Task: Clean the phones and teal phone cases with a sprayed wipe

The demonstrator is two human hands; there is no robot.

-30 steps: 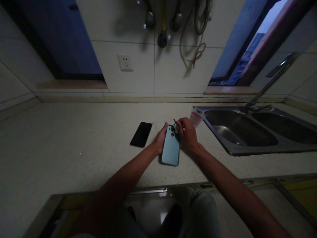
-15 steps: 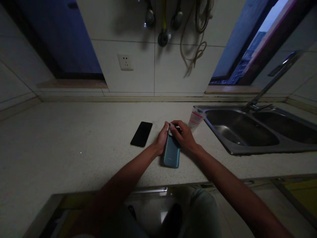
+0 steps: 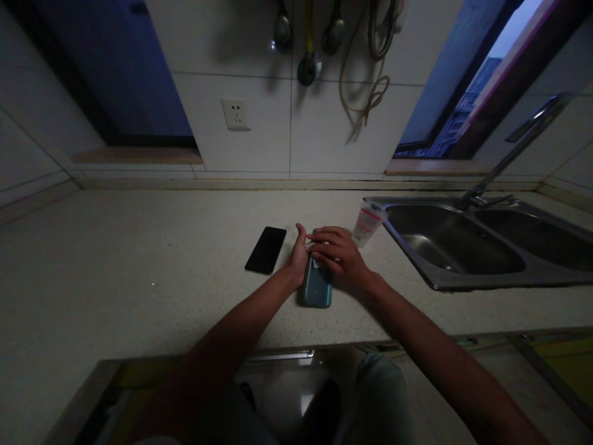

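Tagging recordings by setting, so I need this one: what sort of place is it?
Probably a kitchen: a double-bowl metal sink with a tall faucet is set into a long pale countertop running along a tiled wall.

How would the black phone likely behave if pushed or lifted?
The black phone would likely slide, not roll, since it lies flat on the counter. Its slab shape suggests stiffness, and its smooth dark face may be slippery.

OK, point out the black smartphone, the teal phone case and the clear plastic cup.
Black smartphone [image 3: 265,250]: head view, middle of screen.
Teal phone case [image 3: 318,294]: head view, lower end.
Clear plastic cup [image 3: 367,223]: head view, printed side.
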